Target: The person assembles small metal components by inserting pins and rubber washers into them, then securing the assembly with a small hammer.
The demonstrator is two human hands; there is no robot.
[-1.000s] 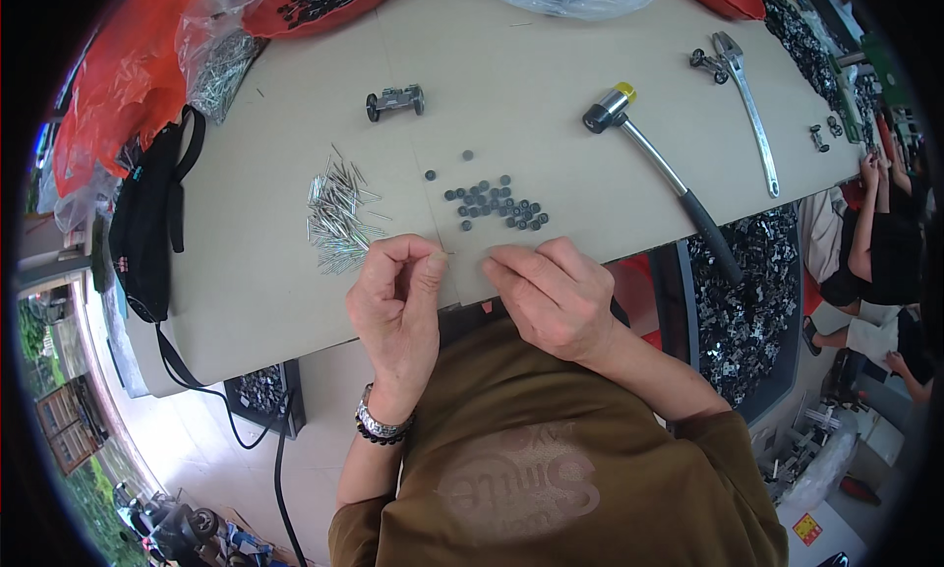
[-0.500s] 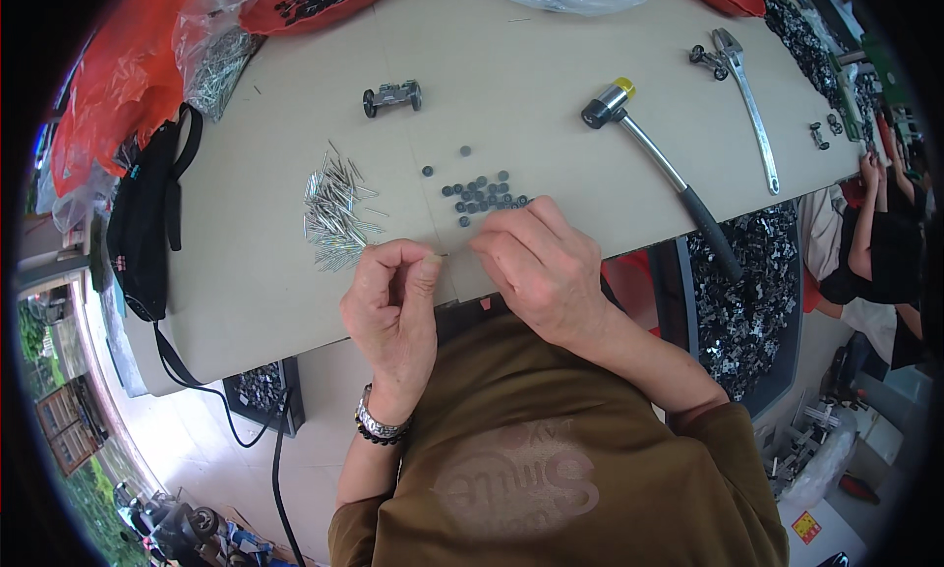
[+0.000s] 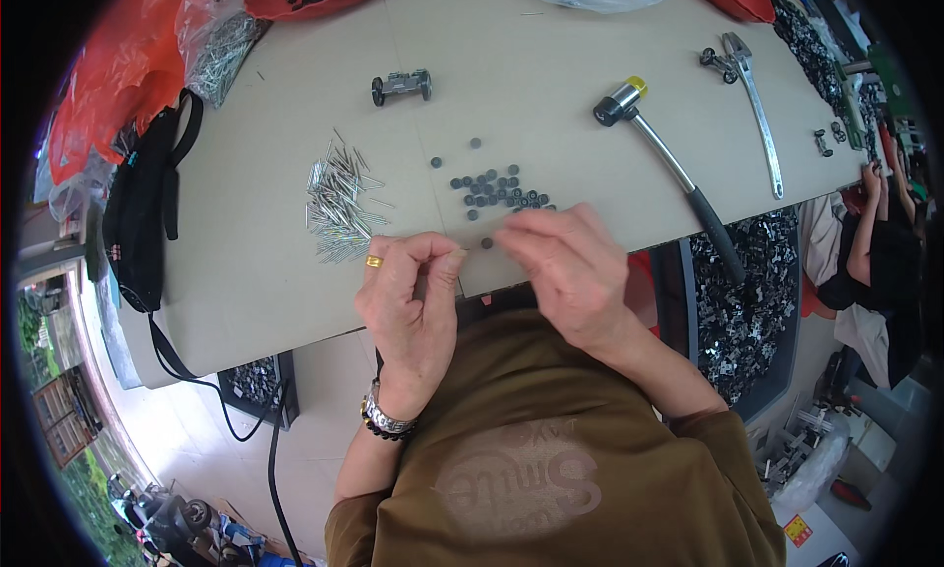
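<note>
My left hand (image 3: 411, 287) is closed in a pinch, with the tip of a thin metal pin just showing at its fingertips. A small dark wheel (image 3: 487, 242) shows in the gap between my two hands; whether it is on the pin or lies on the table I cannot tell. Over the near edge of the wheel group hovers my right hand (image 3: 575, 272), its bent fingers blurred by motion. Several small dark wheels (image 3: 492, 188) lie loose beyond it. Left of them is a pile of silvery pins (image 3: 344, 198).
Farther back stands a small wheeled part (image 3: 401, 87). A mallet (image 3: 659, 144) and an adjustable wrench (image 3: 755, 115) lie to the right. A black bag (image 3: 143, 208) sits at the left edge. Below the table's right side is a bin (image 3: 744, 301) of metal parts.
Both hands have moved a little to the right, and the right one has turned. A dark wheel now shows between them. The whole view has shifted slightly.
</note>
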